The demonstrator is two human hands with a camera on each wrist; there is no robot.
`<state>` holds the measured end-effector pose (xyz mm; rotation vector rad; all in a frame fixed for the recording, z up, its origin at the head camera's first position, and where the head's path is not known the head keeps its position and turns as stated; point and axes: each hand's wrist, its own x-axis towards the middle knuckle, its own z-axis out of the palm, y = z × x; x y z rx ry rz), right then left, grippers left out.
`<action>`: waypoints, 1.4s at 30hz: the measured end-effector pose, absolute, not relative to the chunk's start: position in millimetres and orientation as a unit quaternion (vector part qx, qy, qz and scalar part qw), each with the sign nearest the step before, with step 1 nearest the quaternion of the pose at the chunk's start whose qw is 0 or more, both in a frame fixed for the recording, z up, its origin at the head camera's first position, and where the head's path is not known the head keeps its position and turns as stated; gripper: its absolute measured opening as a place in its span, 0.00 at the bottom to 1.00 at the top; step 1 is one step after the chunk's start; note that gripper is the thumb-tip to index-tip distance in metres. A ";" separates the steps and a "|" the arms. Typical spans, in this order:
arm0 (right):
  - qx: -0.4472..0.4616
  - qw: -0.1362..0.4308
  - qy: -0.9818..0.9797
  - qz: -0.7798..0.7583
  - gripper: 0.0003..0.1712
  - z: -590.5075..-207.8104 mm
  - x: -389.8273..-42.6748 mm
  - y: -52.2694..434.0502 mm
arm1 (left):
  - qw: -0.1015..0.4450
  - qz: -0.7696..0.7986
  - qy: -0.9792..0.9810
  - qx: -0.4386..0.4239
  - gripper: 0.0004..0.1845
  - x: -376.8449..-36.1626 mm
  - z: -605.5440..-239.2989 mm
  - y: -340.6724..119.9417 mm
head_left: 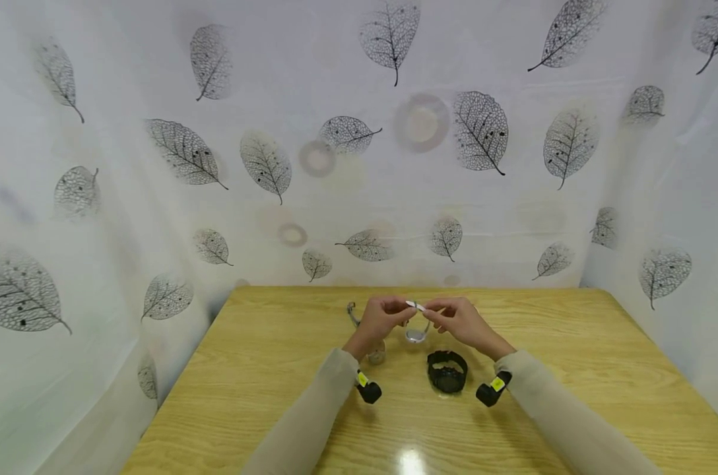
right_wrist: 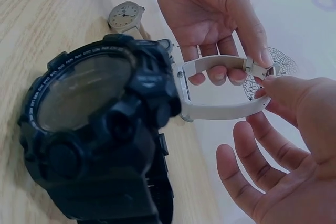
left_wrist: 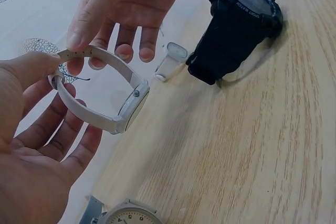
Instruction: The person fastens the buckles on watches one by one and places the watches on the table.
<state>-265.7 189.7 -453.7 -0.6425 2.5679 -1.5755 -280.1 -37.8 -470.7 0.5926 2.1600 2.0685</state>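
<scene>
Both hands are pinching the white watch (left_wrist: 118, 106) at its strap ends above the table (head_left: 573, 369): left hand (left_wrist: 31, 145) and right hand (left_wrist: 123, 3) meeting at the clasp, apparently not yet fastened. Black watch (head_left: 447, 371) is lying nearby.

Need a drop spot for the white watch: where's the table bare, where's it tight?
Bare: table right of the black watch, and left of the left hand out to the curtain. Tight: centre, where both hands hold the white watch near the beige watch.
</scene>
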 end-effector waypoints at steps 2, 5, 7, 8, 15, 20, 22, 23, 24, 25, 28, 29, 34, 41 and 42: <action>-0.203 0.031 0.838 -0.506 0.21 -454.4 -265.4 189.0 | 0.046 0.674 0.710 0.198 0.10 -280.6 -472.2 -37.9; -0.199 0.031 0.842 -0.500 0.22 -455.7 -265.3 188.6 | 0.043 0.671 0.712 0.202 0.11 -281.8 -474.1 -37.9; -0.200 0.030 0.843 -0.498 0.23 -456.8 -265.2 188.8 | 0.041 0.673 0.711 0.202 0.12 -282.5 -475.2 -37.9; -0.201 0.028 0.843 -0.498 0.23 -457.3 -265.3 189.1 | 0.041 0.673 0.710 0.202 0.12 -282.9 -475.5 -37.9; -0.190 0.043 0.826 -0.530 0.24 -456.9 -266.0 189.0 | 0.042 0.695 0.692 0.191 0.12 -282.5 -471.7 -34.4; -0.182 0.072 0.785 -0.588 0.26 -452.8 -267.1 189.7 | 0.034 0.716 0.675 0.177 0.12 -280.0 -460.8 -30.0; -0.185 0.078 0.774 -0.601 0.26 -451.6 -267.2 190.6 | 0.034 0.726 0.665 0.172 0.12 -278.5 -456.8 -29.3; -0.186 0.080 0.770 -0.605 0.25 -451.3 -267.0 191.1 | 0.033 0.729 0.662 0.170 0.13 -278.1 -455.4 -29.1; -0.187 0.082 0.767 -0.609 0.24 -451.1 -266.8 191.5 | 0.033 0.733 0.659 0.168 0.13 -278.0 -454.7 -29.4; -0.186 0.084 0.763 -0.613 0.23 -451.1 -266.6 191.8 | 0.033 0.735 0.656 0.167 0.13 -278.0 -454.3 -29.8; -0.189 0.087 0.759 -0.617 0.21 -452.2 -265.5 192.5 | 0.033 0.734 0.657 0.172 0.13 -279.4 -456.2 -32.0; -0.189 0.087 0.759 -0.617 0.20 -452.9 -265.3 192.4 | 0.034 0.732 0.657 0.175 0.13 -280.3 -457.6 -32.7; -0.195 0.081 0.764 -0.609 0.19 -455.5 -264.8 190.6 | 0.046 0.724 0.663 0.184 0.13 -279.9 -461.1 -33.6; -0.182 0.080 0.779 -0.595 0.22 -455.1 -263.0 187.7 | 0.058 0.690 0.689 0.215 0.11 -275.0 -462.0 -33.0; -0.179 0.080 0.781 -0.593 0.22 -455.0 -262.9 187.2 | 0.057 0.689 0.689 0.216 0.11 -275.1 -462.4 -33.0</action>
